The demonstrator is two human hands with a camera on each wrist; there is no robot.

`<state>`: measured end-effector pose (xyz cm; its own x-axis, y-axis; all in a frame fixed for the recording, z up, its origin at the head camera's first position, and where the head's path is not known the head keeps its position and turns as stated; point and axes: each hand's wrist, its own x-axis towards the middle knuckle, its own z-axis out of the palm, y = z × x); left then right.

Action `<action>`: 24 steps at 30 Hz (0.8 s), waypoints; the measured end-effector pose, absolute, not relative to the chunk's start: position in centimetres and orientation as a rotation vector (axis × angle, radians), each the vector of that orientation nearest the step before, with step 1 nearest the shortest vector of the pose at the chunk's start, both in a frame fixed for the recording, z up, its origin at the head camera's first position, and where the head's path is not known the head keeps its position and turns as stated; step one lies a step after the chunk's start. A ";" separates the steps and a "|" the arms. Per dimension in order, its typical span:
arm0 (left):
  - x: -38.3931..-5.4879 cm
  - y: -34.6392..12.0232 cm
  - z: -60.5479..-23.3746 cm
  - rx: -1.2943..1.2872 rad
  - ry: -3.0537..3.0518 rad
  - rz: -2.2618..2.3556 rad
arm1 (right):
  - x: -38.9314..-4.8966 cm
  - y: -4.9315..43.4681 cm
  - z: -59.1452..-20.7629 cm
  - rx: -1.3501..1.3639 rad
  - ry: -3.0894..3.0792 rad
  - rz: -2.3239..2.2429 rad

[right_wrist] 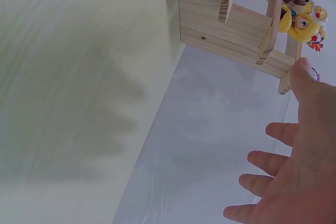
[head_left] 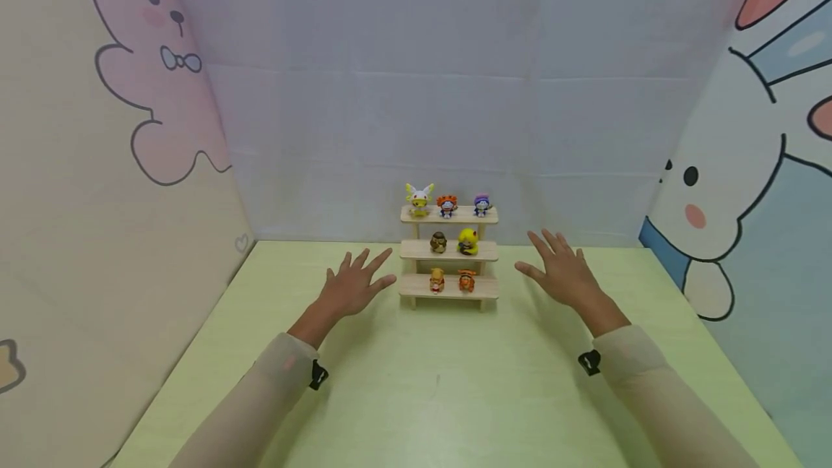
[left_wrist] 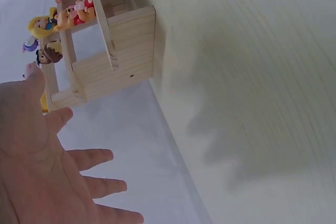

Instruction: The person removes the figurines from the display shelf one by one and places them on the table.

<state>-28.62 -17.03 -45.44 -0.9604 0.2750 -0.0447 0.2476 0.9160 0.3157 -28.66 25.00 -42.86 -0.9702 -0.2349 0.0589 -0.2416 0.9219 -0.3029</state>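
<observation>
A three-tier wooden display shelf (head_left: pixel 450 286) stands at the back of the table. Its top tier carries a white-and-yellow figurine (head_left: pixel 419 199), an orange-headed one (head_left: pixel 447 206) and a purple-topped one (head_left: pixel 482 205). On the middle tier sit a brown figurine (head_left: pixel 438 243) and a yellow-haired one (head_left: pixel 467 242). The bottom tier holds a yellow bear figurine (head_left: pixel 437 280) and an orange tiger figurine (head_left: pixel 466 280). My left hand (head_left: pixel 354 286), fingers spread, hovers left of the shelf without touching it. Mirroring it, my right hand (head_left: pixel 564 271) is spread to the right of the shelf, holding nothing.
The pale table (head_left: pixel 435 396) runs back to a white cloth backdrop (head_left: pixel 442 114). A side panel with a pink cartoon bear (head_left: pixel 162 92) rises at the left. At the right, another panel shows a white cartoon rabbit (head_left: pixel 721 186).
</observation>
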 end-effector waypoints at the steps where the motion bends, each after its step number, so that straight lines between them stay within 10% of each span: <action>1: -28.7 -16.9 -45.4 0.418 2.980 0.498 | -28.8 24.9 -42.8 0.386 -3.058 0.483; 24: -30.3 -14.8 -45.0 0.531 2.669 1.155 | -31.5 22.9 -41.2 0.452 -3.044 0.765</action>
<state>-30.30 -14.80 -45.03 -0.9190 0.3933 -0.0272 0.2495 0.6337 0.7323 -31.51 22.93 -41.19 -0.9589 -0.2809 0.0409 -0.2668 0.8428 -0.4675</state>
